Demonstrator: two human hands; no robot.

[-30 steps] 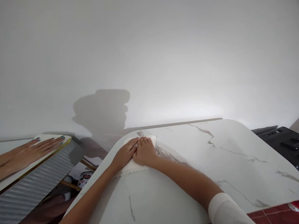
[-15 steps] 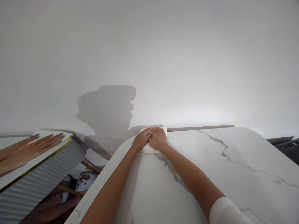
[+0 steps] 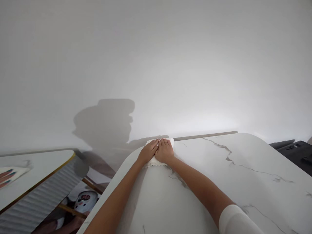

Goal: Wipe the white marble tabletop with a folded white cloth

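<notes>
A white cloth (image 3: pixel 158 162) with a scalloped edge lies at the far left part of a white marble-patterned table (image 3: pixel 207 182), close to the wall. My left hand (image 3: pixel 148 152) presses on the cloth's left side, its fingers closed over it. Beside it, touching it, my right hand (image 3: pixel 165 151) bears down on the cloth's right side with fingers held together. Most of the cloth's middle is hidden under both hands.
A second marble-patterned table (image 3: pixel 46 159) with a ribbed grey side stands at left. There another person's hand (image 3: pixel 6 177) rests on a white cloth (image 3: pixel 19 172). Below is a white round container (image 3: pixel 85 201). A black object (image 3: pixel 296 154) sits at far right, and a wall (image 3: pixel 170 65) rises behind.
The other person's hand and cloth have drawn back to the left. My two hands stay together on the cloth at the table's far edge, and the view has shifted slightly.
</notes>
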